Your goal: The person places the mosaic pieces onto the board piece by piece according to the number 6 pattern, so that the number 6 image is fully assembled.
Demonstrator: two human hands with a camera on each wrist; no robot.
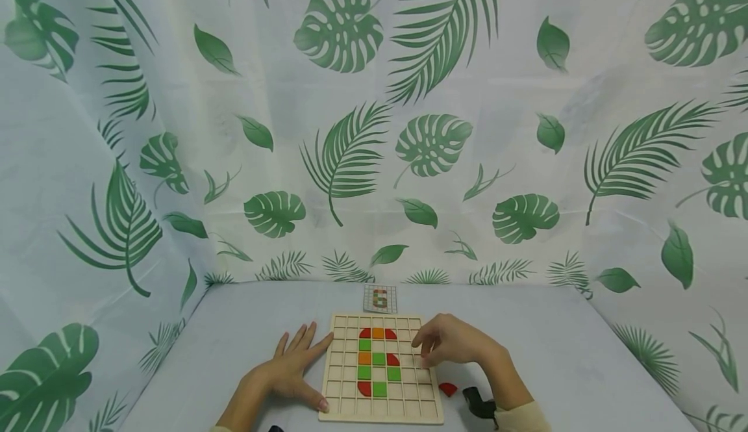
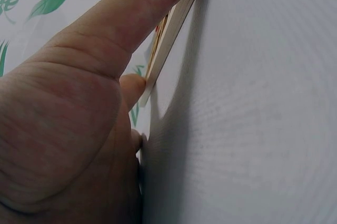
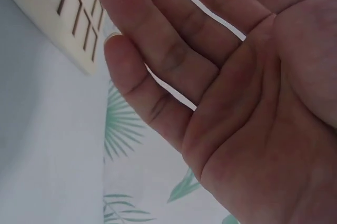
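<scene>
A pale wooden grid board [image 1: 411, 408] lies on the table with red, orange and green pieces set in its cells, such as a green square [image 1: 379, 389] in the lowest filled row. At the board's left edge my left hand [image 1: 286, 370] rests with spread fingers, its thumb and index finger touching the rim. My right hand [image 1: 452, 341] hovers over the board's right edge, fingers loosely bent. In the right wrist view no piece shows at the fingers [image 3: 158, 45], though the thumb tip is out of sight. A red quarter-round piece [image 1: 448, 389] lies off the board, below that hand.
Behind the board lies a small picture card [image 1: 380, 299] showing a coloured figure on a grid. A black device [image 1: 480, 403] is at the right wrist. Leaf-printed cloth [image 1: 432, 146] hangs around the back and sides of the pale table [image 1: 245, 315].
</scene>
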